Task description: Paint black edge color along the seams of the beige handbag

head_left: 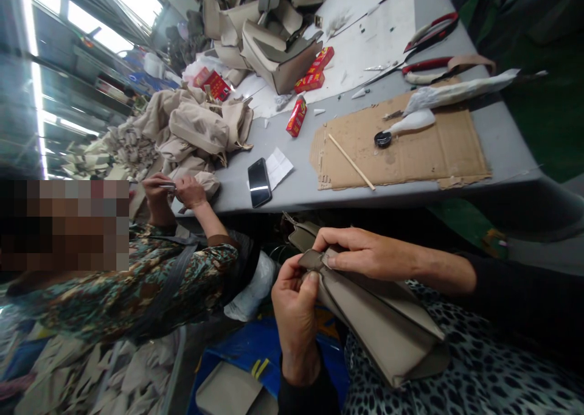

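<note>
A taupe handbag [378,317] rests tilted across my lap, its narrow end pointing toward the table. My left hand [296,299] pinches a small tab at the bag's upper corner between thumb and fingers. From the other side, my right hand [365,254] is closed on the same corner, its fingertips close to the left thumb. The exact spot between the fingertips is partly hidden. Beyond my hands, another taupe flap [298,238] with a metal clip juts out below the table edge.
On the grey table [292,184] lie a phone [260,182], a cardboard sheet [420,153] with a stick [351,161], red-handled scissors [429,68], red boxes [297,117] and piled bags [274,56]. A co-worker [182,275] works at left. A blue bin [232,348] stands below.
</note>
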A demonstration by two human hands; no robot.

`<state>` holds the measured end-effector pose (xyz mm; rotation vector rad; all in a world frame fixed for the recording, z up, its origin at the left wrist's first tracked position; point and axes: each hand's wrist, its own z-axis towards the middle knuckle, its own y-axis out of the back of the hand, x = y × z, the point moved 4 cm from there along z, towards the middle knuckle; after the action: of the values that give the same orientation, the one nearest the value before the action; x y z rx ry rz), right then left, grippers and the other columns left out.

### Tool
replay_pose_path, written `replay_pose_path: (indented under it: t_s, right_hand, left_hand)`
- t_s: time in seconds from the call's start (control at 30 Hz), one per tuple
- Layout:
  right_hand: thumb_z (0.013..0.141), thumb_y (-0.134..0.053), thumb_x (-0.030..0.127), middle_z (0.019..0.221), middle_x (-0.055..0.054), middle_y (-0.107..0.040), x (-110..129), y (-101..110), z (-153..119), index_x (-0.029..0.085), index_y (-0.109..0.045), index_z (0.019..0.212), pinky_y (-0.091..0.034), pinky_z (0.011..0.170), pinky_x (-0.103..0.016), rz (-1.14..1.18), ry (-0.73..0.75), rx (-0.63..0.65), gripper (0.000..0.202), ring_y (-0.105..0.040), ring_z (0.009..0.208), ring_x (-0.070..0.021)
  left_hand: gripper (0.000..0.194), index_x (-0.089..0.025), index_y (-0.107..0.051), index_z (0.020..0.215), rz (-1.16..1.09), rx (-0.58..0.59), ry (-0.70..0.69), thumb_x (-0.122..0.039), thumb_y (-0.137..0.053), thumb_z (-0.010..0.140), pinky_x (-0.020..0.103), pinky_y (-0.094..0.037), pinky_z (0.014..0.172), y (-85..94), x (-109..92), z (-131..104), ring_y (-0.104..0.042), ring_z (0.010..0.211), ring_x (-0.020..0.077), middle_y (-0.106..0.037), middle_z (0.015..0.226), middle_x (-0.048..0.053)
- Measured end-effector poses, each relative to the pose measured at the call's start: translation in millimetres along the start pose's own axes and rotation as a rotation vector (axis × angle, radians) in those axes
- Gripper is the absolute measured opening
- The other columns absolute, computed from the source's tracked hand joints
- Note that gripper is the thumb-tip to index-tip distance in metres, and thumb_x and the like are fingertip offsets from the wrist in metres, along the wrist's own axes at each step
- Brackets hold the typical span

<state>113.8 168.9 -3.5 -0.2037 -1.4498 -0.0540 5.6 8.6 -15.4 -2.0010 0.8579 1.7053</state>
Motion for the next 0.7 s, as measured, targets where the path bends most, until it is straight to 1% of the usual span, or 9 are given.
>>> replay_pose_path:
  t_s: [0.13, 0.3, 0.47, 0.7]
  right_hand:
    - [0.092, -0.053, 0.02, 0.089, 0.0, -0.056, 0.2, 0.6, -0.1, 0.016, -0.06, 0.101, -0.038, 0.075, -0.028, 0.009, -0.006, -0.005, 0.012, -0.05, 0.084, -0.0164]
    - [0.091, -0.054, 0.021, 0.085, 0.001, -0.055, -0.6, -0.2, 0.6, 0.017, -0.06, 0.1, -0.037, 0.072, -0.027, -0.002, -0.015, -0.013, 0.012, -0.049, 0.081, -0.0162]
    - [0.092, -0.053, 0.02, 0.086, 0.001, -0.055, 0.7, 0.4, 0.3, 0.017, -0.06, 0.1, -0.038, 0.073, -0.027, -0.009, 0.002, -0.01, 0.011, -0.049, 0.08, -0.0158]
    - [0.092, -0.052, 0.019, 0.084, 0.001, -0.054, 1.9, 1.4, -1.4, 0.017, -0.059, 0.099, -0.038, 0.073, -0.027, -0.014, -0.005, -0.016, 0.01, -0.049, 0.079, -0.0153]
  left_hand:
    - [0.03, -0.019, -0.074, 0.106, 0.015, 0.0, 0.01, -0.031, -0.082, 0.08, 0.025, -0.054, 0.077, 0.9, -0.1, 0.4, -0.069, 0.084, 0.0181, -0.075, 0.096, 0.004]
    - [0.034, -0.018, -0.073, 0.111, 0.019, 0.01, 0.03, -0.031, -0.082, 0.08, 0.03, -0.055, 0.084, 5.2, 4.1, -0.2, -0.071, 0.092, 0.0215, -0.075, 0.101, 0.007]
    - [0.037, -0.018, -0.071, 0.115, 0.032, 0.028, 0.042, -0.033, -0.08, 0.082, 0.033, -0.054, 0.091, 7.5, 6.2, -0.9, -0.071, 0.098, 0.024, -0.076, 0.107, 0.009]
    - [0.036, -0.02, -0.071, 0.117, -0.013, 0.071, 0.041, -0.03, -0.08, 0.084, 0.031, -0.053, 0.091, 5.9, 7.0, -0.1, -0.07, 0.099, 0.0221, -0.076, 0.109, 0.008]
